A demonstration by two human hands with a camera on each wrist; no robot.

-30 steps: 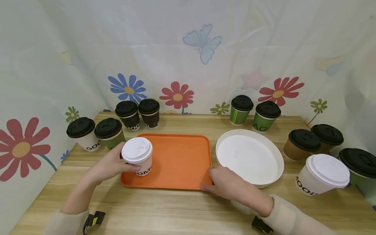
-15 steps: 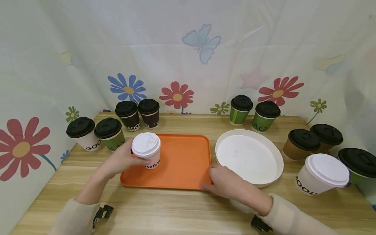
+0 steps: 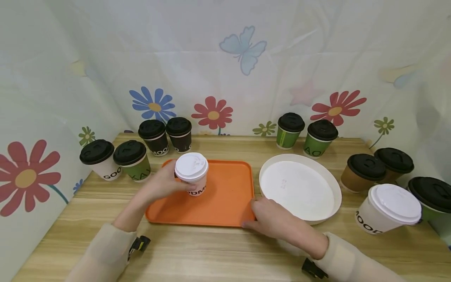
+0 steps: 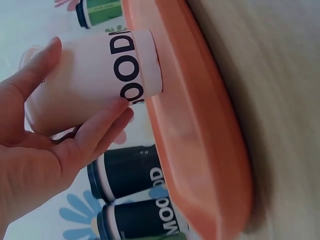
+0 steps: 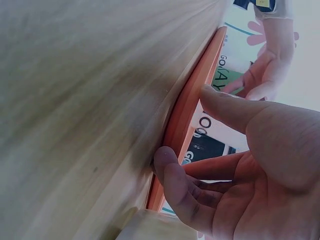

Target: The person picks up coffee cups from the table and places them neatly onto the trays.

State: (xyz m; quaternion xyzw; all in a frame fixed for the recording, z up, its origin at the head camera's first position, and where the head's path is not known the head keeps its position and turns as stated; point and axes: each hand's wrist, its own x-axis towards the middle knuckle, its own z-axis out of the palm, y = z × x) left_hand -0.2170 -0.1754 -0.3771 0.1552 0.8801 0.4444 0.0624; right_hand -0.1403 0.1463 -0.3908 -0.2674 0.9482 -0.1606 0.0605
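Note:
My left hand [image 3: 163, 185] holds a white paper cup [image 3: 192, 172] with a white lid, thumb in front and fingers round behind. The cup stands upright over the left-middle part of the orange tray [image 3: 225, 203]. In the left wrist view, the base of the lettered white cup [image 4: 82, 82] is close to the tray surface [image 4: 175, 135]; whether they touch is unclear. At the tray's front right corner, my right hand [image 3: 271, 219] grips the rim. The right wrist view has the right thumb and a bent finger on the orange rim [image 5: 185, 117].
A round white dish [image 3: 299, 188] lies right of the tray. Dark-lidded black cups [image 3: 160, 144] stand behind it, with a green cup [image 3: 135, 162] and a white cup [image 3: 105, 166] at left. Green cups [image 3: 289, 133], brown cups [image 3: 359, 176] and a white-lidded cup [image 3: 384, 211] stand right.
My left hand has carried the white cup rightward and farther back over the tray, from its left end toward the middle. The right hand stays at the tray corner.

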